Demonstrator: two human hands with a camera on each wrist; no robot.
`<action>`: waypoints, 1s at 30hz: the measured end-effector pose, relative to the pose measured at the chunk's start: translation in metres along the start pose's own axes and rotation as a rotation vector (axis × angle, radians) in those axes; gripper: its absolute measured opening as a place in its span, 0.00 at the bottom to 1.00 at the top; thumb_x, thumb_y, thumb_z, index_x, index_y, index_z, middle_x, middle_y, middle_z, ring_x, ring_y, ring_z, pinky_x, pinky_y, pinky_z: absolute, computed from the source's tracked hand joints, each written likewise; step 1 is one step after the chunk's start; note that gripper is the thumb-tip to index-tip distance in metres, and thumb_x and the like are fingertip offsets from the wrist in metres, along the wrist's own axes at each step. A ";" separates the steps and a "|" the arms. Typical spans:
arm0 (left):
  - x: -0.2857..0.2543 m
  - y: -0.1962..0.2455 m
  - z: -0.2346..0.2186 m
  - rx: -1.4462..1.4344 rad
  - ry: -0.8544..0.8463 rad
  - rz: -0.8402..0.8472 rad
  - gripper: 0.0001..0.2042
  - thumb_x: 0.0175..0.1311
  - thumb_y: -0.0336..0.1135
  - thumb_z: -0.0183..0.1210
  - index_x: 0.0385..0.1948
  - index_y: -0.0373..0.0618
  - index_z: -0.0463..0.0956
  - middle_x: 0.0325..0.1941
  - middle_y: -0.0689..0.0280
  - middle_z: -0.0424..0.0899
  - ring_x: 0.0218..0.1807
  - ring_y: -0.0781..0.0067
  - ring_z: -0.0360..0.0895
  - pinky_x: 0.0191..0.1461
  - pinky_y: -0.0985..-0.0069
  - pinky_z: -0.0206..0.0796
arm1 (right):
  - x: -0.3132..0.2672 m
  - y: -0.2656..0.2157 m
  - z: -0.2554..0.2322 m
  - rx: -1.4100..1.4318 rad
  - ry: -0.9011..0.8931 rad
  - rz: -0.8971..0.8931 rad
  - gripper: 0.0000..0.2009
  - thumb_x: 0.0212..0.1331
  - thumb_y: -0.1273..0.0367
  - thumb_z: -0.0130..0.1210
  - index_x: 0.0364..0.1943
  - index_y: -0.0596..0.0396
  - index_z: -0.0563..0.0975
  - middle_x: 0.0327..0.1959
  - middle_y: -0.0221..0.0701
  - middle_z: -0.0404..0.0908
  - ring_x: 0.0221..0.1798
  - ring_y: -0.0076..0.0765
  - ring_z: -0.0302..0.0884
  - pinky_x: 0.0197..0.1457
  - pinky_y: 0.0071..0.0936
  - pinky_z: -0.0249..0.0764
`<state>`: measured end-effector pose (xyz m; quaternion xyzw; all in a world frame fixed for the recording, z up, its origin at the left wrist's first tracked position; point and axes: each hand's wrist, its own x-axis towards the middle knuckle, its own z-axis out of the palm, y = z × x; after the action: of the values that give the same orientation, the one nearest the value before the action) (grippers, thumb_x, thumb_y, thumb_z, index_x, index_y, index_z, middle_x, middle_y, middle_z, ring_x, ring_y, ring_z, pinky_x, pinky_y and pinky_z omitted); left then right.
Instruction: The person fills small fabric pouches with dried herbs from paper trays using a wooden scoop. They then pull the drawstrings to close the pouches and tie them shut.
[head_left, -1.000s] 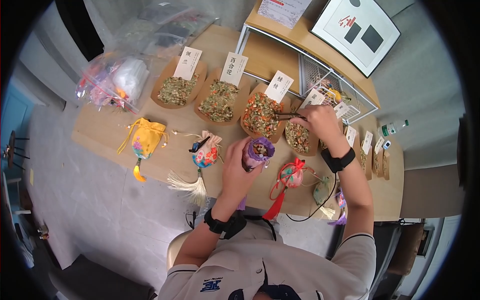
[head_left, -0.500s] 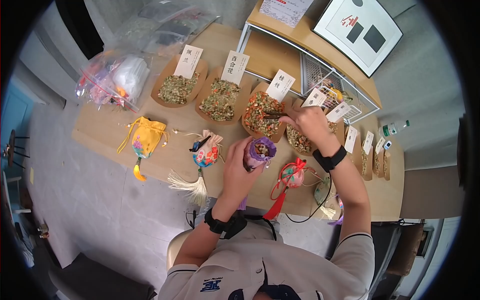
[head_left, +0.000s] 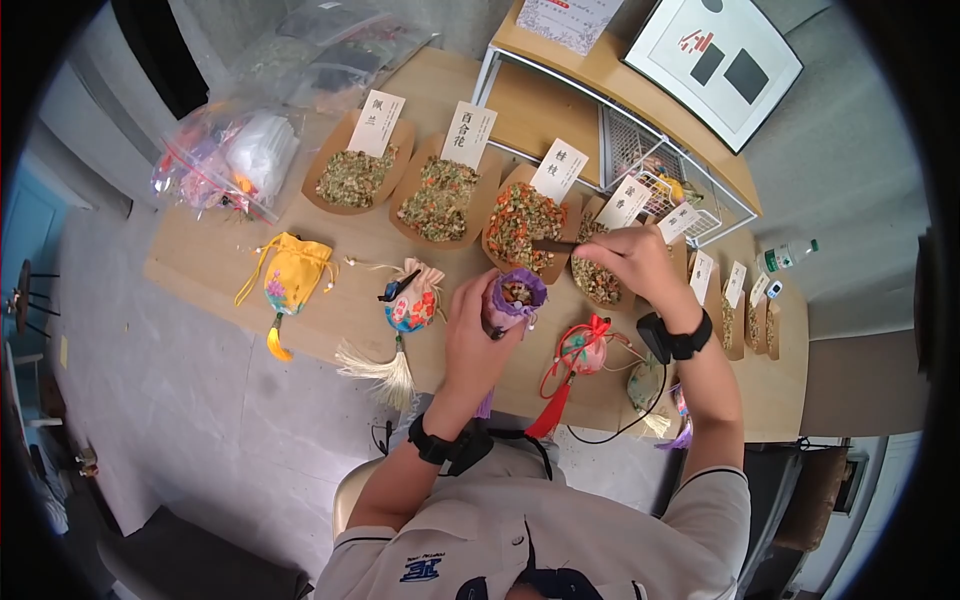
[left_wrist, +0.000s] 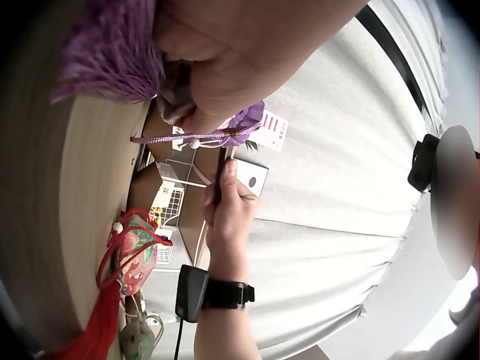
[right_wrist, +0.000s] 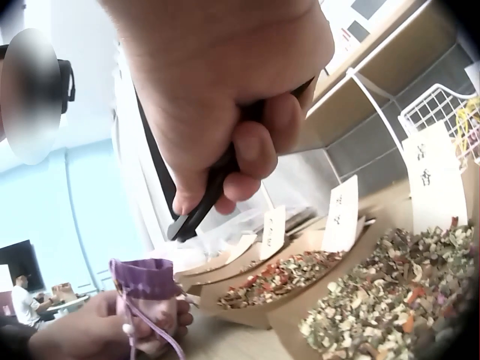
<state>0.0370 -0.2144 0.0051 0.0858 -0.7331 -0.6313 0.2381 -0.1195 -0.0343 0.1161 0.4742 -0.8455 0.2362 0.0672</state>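
Observation:
My left hand (head_left: 472,328) grips a small purple drawstring pouch (head_left: 517,288), mouth up, with dried herb bits visible inside. Its purple tassel (left_wrist: 112,52) hangs down in the left wrist view. In my right hand (head_left: 642,262) is a pair of dark tongs (right_wrist: 212,189), the fingers curled round them and their arms close together. Seen from the head, the tongs' tips overlap the near part of a cardboard tray (head_left: 573,212) of orange and green dried herbs (head_left: 522,218), just beyond the pouch. Whether anything is pinched at the tips, I cannot tell.
More herb trays with name cards stand in a row on both sides. Finished-looking sachets lie in front: yellow (head_left: 294,272), peach-and-blue (head_left: 412,300), red-corded (head_left: 584,352). Plastic bags (head_left: 240,160) sit at the left, a shelf (head_left: 690,130) behind, a bottle (head_left: 785,258) at the right.
The tongs' arms, spread apart over the herbs a second ago, have come together. My right hand has drawn them slightly toward the pouch. The left hand and pouch have hardly moved.

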 end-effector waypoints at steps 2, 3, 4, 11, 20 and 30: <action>0.000 0.000 0.000 0.002 0.005 0.008 0.32 0.46 0.25 0.70 0.60 0.40 0.71 0.55 0.56 0.75 0.57 0.58 0.77 0.60 0.67 0.70 | -0.003 -0.018 -0.011 -0.069 -0.091 -0.057 0.15 0.55 0.57 0.67 0.23 0.55 0.84 0.15 0.34 0.76 0.18 0.42 0.74 0.22 0.34 0.67; 0.000 0.000 0.000 0.000 0.007 0.014 0.33 0.46 0.25 0.70 0.60 0.40 0.71 0.55 0.56 0.75 0.57 0.58 0.77 0.60 0.67 0.70 | -0.003 -0.025 -0.015 -0.105 -0.136 -0.084 0.16 0.55 0.55 0.67 0.22 0.54 0.84 0.15 0.33 0.75 0.18 0.41 0.75 0.22 0.34 0.67; -0.001 0.001 0.000 -0.002 0.006 0.021 0.33 0.46 0.26 0.70 0.60 0.40 0.71 0.55 0.56 0.75 0.57 0.58 0.77 0.60 0.67 0.70 | -0.004 -0.032 -0.017 -0.141 -0.126 -0.119 0.16 0.54 0.55 0.67 0.22 0.53 0.84 0.15 0.32 0.75 0.18 0.41 0.75 0.22 0.34 0.67; 0.000 0.001 -0.001 -0.004 -0.004 0.035 0.33 0.45 0.26 0.71 0.60 0.41 0.71 0.55 0.56 0.75 0.57 0.56 0.77 0.60 0.66 0.71 | 0.000 -0.042 -0.018 -0.252 -0.146 -0.164 0.17 0.53 0.51 0.66 0.24 0.50 0.84 0.16 0.30 0.77 0.19 0.39 0.76 0.22 0.35 0.67; -0.005 -0.001 0.004 0.050 -0.049 0.089 0.37 0.43 0.26 0.71 0.63 0.42 0.69 0.56 0.55 0.75 0.57 0.55 0.77 0.60 0.67 0.70 | 0.008 -0.059 -0.015 -0.273 -0.243 -0.159 0.18 0.53 0.50 0.65 0.28 0.50 0.84 0.19 0.32 0.78 0.23 0.41 0.78 0.25 0.34 0.70; -0.006 0.006 0.005 0.008 -0.014 0.068 0.37 0.44 0.23 0.68 0.63 0.40 0.68 0.54 0.56 0.75 0.56 0.57 0.76 0.60 0.67 0.69 | -0.002 0.022 -0.003 -0.158 -0.209 0.124 0.13 0.56 0.61 0.66 0.38 0.56 0.85 0.34 0.39 0.81 0.37 0.50 0.80 0.41 0.40 0.75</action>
<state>0.0409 -0.2064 0.0089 0.0572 -0.7398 -0.6204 0.2541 -0.1372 -0.0215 0.1109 0.4364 -0.8914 0.1219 0.0013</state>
